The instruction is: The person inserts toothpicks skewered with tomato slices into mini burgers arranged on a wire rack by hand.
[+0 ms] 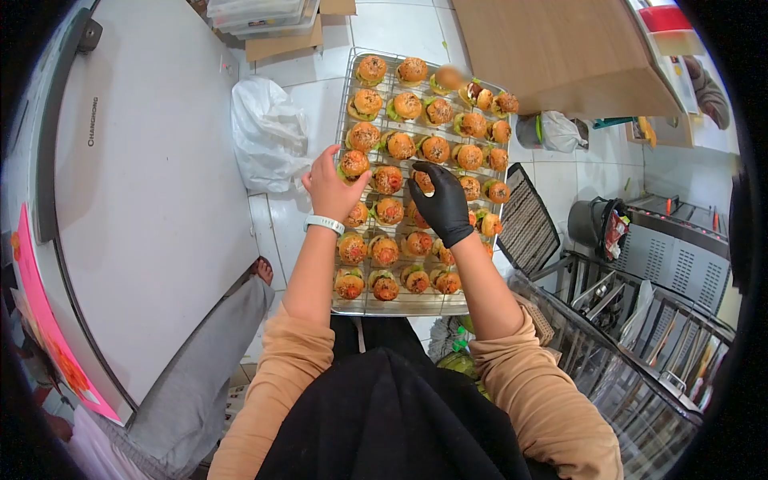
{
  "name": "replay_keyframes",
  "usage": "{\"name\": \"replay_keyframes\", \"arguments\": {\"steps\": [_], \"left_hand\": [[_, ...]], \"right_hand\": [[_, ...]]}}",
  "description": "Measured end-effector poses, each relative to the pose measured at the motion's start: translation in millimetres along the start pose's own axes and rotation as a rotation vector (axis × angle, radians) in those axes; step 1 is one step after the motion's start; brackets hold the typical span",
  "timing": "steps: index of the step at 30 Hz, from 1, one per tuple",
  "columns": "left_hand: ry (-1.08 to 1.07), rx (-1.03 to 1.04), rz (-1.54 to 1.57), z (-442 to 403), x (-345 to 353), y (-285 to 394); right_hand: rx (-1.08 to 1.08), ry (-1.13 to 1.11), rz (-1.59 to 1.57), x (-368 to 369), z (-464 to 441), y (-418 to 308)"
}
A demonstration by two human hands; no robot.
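Rows of mini burgers (384, 250) with seeded buns and green lettuce edges stand on a wire rack (392, 310) in front of me. My bare left hand (326, 190), with a white wristband, has its thumb and fingers closed around a mini burger (352, 164) at the rack's left edge. In a black glove, my right hand (445, 206) curls thumb and fingers around another mini burger (423, 182) near the middle. Both burgers appear to be at rack level. My right palm and forearm hide several burgers beneath them.
A tall fridge (152, 160) stands at left, with a white plastic bag (268, 132) beside it. Another person's grey-clothed leg (192, 360) and bare foot are close at lower left. A wooden cabinet (552, 56) is at upper right, a clear-sided rack (608, 360) at lower right.
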State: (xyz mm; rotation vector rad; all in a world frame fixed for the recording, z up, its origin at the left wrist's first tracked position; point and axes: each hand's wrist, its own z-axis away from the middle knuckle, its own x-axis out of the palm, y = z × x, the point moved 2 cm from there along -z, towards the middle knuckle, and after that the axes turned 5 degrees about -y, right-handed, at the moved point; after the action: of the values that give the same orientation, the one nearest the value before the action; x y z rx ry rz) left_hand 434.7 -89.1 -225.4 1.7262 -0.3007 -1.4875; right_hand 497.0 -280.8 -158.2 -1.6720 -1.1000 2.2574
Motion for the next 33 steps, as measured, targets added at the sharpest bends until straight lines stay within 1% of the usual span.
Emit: {"name": "replay_keyframes", "arguments": {"steps": [2,5,8,11,14,17,20,23,26,29,30,32,33], "left_hand": [[-0.136,-0.04,-0.001,-4,1,-1],[-0.064,0.071,-0.042,-1,5,-6],[-0.121,0.051,0.017,7,5,-10],[-0.067,0.101,0.121,16,6,-16],[-0.088,0.041,0.235,19,7,-22],[-0.077,0.048,0.256,20,6,-17],[-0.034,0.109,0.048,19,5,-12],[-0.042,0.097,0.068,17,7,-15],[-0.13,0.029,0.079,21,-1,-12],[0.0,0.057,0.09,36,-26,-3],[0.036,0.034,0.095,46,-38,0],[0.079,-0.036,0.118,79,-62,-1],[0.086,-0.088,0.142,99,-76,-2]], "right_hand": [[-0.003,0.02,-0.01,1,4,2],[0.018,0.028,-0.018,-4,11,-1],[0.01,0.031,-0.004,-5,18,2],[-0.009,0.043,-0.016,-6,24,2],[-0.023,0.057,-0.035,-6,27,2],[-0.023,0.056,-0.057,-3,29,3],[-0.016,0.054,-0.055,-3,29,1],[-0.01,0.053,-0.023,-4,28,0],[-0.004,0.053,-0.003,-9,30,-6],[0.013,0.04,-0.044,-20,27,-18],[0.016,0.033,-0.074,-24,23,-25],[-0.081,0.112,-0.016,-29,6,-45],[-0.066,0.149,-0.032,-36,-3,-70]]}}
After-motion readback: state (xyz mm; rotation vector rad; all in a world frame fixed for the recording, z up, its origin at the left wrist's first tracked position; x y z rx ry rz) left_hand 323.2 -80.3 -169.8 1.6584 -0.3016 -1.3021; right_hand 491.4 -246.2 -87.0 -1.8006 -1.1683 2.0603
